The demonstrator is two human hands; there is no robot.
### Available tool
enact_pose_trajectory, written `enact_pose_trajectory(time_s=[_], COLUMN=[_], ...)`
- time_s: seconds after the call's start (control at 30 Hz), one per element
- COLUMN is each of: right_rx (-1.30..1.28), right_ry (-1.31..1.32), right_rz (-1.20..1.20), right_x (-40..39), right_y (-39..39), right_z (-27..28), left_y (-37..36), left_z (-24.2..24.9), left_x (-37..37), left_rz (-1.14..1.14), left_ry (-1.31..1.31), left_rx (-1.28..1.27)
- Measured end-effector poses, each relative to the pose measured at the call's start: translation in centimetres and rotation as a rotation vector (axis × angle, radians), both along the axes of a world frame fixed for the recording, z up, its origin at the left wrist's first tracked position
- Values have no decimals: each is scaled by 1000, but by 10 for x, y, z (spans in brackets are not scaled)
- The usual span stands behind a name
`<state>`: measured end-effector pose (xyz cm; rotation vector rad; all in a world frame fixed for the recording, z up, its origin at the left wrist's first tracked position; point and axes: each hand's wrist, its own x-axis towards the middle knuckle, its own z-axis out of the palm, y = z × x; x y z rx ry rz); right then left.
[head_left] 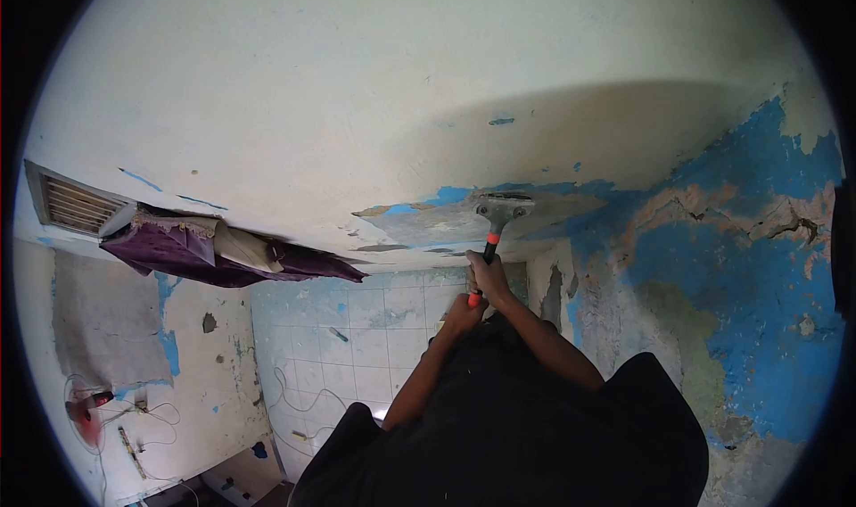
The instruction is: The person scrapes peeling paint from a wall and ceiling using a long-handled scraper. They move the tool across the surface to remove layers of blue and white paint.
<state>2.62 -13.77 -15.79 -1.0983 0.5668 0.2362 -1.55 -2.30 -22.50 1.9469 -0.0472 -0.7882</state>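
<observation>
A long-handled wall scraper (493, 239) with a black and red handle points away from me, its wide grey head against the wall (357, 88). My right hand (489, 277) wraps round the handle partway up. Lower down, near the red end of the grip, my left hand (464, 313) is closed round it too. The scraper's blade meets a patch of bare grey plaster (428, 226) edged with blue and flaking cream paint.
To the right, another wall (695, 248) has peeling blue paint and a crack. Purple cloth (178, 255) hangs at left beside a vent grille (76, 204). Below are a tiled floor (370, 329) with a cable (308, 400), and a red fan (86, 413) at lower left.
</observation>
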Motion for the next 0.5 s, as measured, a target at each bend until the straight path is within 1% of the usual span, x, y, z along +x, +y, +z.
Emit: enact_pose_trajectory(time_s=[0.03,0.13,0.23,0.27,0.37,0.43,0.5], right_rx=[-3,-67,-10,-15,-26,-28,16], right_ry=[0,-55,-17,-18,-19,-28,1], right_rz=[2,-3,17,6,-1,11,17], right_x=[-1,-1,-4,-4,-5,-2,0], right_y=[0,0,-3,-2,0,-3,-5], right_z=[-3,-5,4,-1,-13,-6,-2], left_y=[-1,-1,0,0,-4,-6,-4], left_z=[7,-3,-5,-7,7,17,10], left_x=[0,2,-4,-5,-6,-2,-4], left_rz=[-7,18,9,14,29,26,33], left_ry=[41,63,18,32,62,52,76], left_rx=[19,-33,-71,-40,19,12,-13])
